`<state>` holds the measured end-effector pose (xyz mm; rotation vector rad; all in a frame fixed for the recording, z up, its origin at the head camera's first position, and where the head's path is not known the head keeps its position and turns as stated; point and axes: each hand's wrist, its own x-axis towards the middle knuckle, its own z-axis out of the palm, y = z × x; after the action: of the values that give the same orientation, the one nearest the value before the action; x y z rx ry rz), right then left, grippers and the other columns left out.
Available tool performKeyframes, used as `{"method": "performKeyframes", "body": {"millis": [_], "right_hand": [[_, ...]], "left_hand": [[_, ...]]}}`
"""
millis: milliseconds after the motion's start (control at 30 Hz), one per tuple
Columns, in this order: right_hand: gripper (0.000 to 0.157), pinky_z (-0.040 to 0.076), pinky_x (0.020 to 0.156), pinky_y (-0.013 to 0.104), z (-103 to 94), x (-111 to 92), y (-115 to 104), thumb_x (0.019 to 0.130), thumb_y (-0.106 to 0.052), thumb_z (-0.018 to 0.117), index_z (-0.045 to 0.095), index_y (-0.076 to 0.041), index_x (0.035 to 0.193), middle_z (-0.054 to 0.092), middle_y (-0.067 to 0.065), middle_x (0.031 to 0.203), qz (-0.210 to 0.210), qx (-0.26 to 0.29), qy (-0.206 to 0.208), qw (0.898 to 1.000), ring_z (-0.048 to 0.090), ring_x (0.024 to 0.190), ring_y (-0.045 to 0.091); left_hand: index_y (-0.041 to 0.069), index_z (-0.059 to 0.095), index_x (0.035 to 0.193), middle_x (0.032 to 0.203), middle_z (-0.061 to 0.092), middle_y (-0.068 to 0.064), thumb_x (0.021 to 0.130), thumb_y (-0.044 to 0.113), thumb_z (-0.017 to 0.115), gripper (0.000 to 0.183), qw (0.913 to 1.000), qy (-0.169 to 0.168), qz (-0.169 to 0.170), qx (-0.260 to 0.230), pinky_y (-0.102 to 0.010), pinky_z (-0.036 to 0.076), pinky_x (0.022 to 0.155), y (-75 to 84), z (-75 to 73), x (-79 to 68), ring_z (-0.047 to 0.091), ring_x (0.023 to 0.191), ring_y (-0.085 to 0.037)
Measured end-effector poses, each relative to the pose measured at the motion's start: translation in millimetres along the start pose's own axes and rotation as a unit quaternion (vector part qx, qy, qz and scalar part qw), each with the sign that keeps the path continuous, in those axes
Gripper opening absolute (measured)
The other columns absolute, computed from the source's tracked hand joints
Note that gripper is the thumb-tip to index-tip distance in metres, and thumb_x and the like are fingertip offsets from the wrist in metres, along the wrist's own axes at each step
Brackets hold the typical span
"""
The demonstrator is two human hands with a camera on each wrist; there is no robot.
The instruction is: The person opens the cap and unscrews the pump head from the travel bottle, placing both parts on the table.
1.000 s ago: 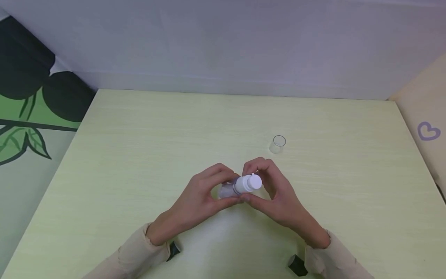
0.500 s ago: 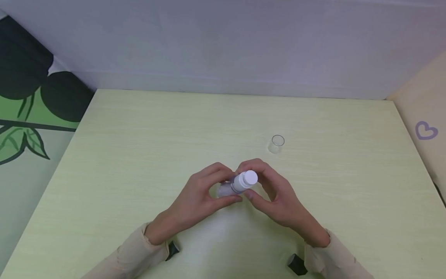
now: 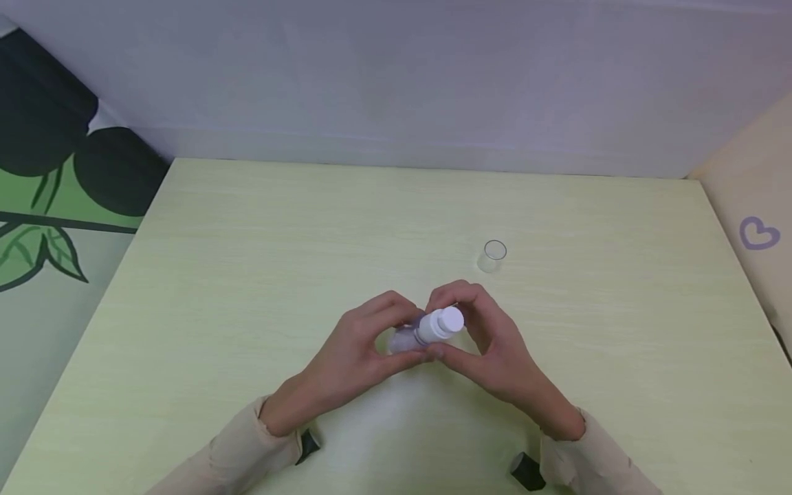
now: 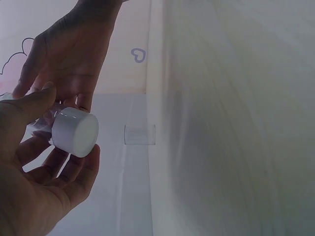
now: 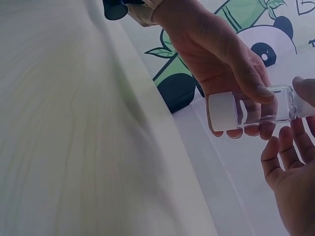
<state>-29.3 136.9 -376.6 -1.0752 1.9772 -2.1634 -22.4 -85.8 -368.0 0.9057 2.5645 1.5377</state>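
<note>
A small clear bottle (image 3: 405, 337) with a white top (image 3: 442, 323) is tilted between both hands above the table. My left hand (image 3: 365, 337) grips its transparent body between thumb and fingers. With thumb and fingertips, my right hand (image 3: 485, 337) pinches the white collar at the top end. In the left wrist view, the bottle's white base (image 4: 75, 132) faces the camera. The right wrist view shows the clear body (image 5: 263, 105) lying across the left hand's fingers. Past the right hand, a clear open-ended cap (image 3: 492, 257) stands on the table.
The pale wood-look table (image 3: 247, 275) runs back to a plain greyish wall (image 3: 396, 82). A painted panel (image 3: 62, 192) is on the left, and a board with a purple heart (image 3: 760, 234) borders the right. Dark blocks (image 3: 528, 471) show beside both sleeves.
The bottle's top shifted left and the right fingers loosened half a second ago; now the top is back to the right and the right hand pinches it again. The clear cap stays put.
</note>
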Motion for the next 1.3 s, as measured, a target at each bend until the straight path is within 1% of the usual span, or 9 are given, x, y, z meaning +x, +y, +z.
{"method": "performKeyframes", "body": {"millis": [167,500,567,667,800,1000,1133,1233,1300], "right_hand": [[0.051,0.051,0.103,0.025,0.2,0,-4,0.083,0.023,0.07,0.053,0.006,0.128,0.059,0.005,0.122,0.003,-0.008,0.003,1.0,0.057,0.112,0.019],[0.049,0.052,0.107,0.028,-4.4,7,-9,0.086,0.021,0.067,0.055,0.009,0.132,0.059,0.003,0.126,-0.012,-0.023,0.014,1.0,0.056,0.115,0.018],[0.05,0.053,0.103,0.026,-5.4,9,-10,0.085,0.021,0.068,0.056,0.007,0.131,0.06,0.004,0.125,-0.008,-0.043,0.02,0.999,0.057,0.113,0.018],[0.049,0.052,0.094,0.023,-7.6,14,-10,0.086,0.015,0.072,0.061,0.0,0.13,0.061,0.004,0.121,-0.002,-0.115,0.028,0.993,0.056,0.107,0.015],[0.046,0.049,0.086,0.025,-12.6,21,-5,0.086,0.005,0.078,0.065,-0.007,0.129,0.064,0.006,0.119,-0.009,-0.231,0.03,0.972,0.055,0.103,0.014],[0.043,0.051,0.09,0.033,-21.2,28,11,0.088,-0.001,0.079,0.066,-0.009,0.129,0.062,0.009,0.121,-0.021,-0.335,0.016,0.942,0.056,0.114,0.021],[0.04,0.052,0.093,0.039,-26.0,31,23,0.089,-0.005,0.078,0.066,-0.007,0.127,0.061,0.012,0.122,-0.036,-0.418,-0.01,0.908,0.056,0.113,0.027],[0.039,0.054,0.086,0.041,-27.8,34,30,0.089,-0.006,0.078,0.065,-0.006,0.126,0.062,0.014,0.122,-0.05,-0.471,-0.03,0.88,0.058,0.108,0.03],[0.038,0.055,0.082,0.04,-28.4,36,33,0.089,-0.006,0.078,0.065,-0.006,0.124,0.063,0.015,0.121,-0.058,-0.494,-0.039,0.867,0.059,0.105,0.031]], "left_hand": [[0.02,0.072,0.113,0.11,0.066,0.01,0.085,0.021,0.089,0.033,1.0,-0.003,-0.003,0.0,-0.026,0.057,0.088,0.4,-0.7,0.3,0.063,0.099,-0.005],[0.021,0.073,0.113,0.109,0.066,0.011,0.084,0.023,0.089,0.033,1.0,-0.002,-0.007,0.005,-0.026,0.057,0.088,-0.3,-2.6,-1.9,0.064,0.099,-0.004],[0.022,0.073,0.113,0.108,0.066,0.012,0.084,0.024,0.089,0.033,0.9999,-0.002,-0.01,0.004,-0.025,0.057,0.087,-0.1,-2.8,-3.2,0.063,0.099,-0.004],[0.022,0.073,0.112,0.108,0.066,0.012,0.085,0.025,0.089,0.032,1.0,-0.001,-0.007,0.006,-0.025,0.057,0.086,-0.3,-3.0,-5.5,0.063,0.098,-0.004],[0.021,0.073,0.112,0.109,0.067,0.011,0.084,0.024,0.089,0.033,0.9999,0.002,-0.004,0.01,-0.025,0.057,0.086,-1.3,-3.8,-8.0,0.064,0.098,-0.004],[0.022,0.073,0.112,0.108,0.067,0.013,0.084,0.025,0.089,0.033,0.9998,-0.001,-0.015,0.011,-0.024,0.057,0.087,-2.1,-5.0,-10.5,0.064,0.099,-0.003],[0.022,0.073,0.111,0.108,0.066,0.012,0.083,0.025,0.09,0.033,0.9997,0.0,-0.018,0.016,-0.024,0.057,0.086,-2.2,-5.7,-11.8,0.064,0.099,-0.003],[0.021,0.073,0.111,0.108,0.067,0.013,0.083,0.025,0.09,0.033,0.9996,0.001,-0.021,0.019,-0.024,0.057,0.086,-2.3,-6.2,-13.0,0.064,0.099,-0.003],[0.021,0.073,0.112,0.109,0.067,0.013,0.083,0.025,0.09,0.034,0.9996,0.001,-0.022,0.02,-0.024,0.056,0.086,-2.6,-6.4,-13.7,0.064,0.099,-0.002]]}}
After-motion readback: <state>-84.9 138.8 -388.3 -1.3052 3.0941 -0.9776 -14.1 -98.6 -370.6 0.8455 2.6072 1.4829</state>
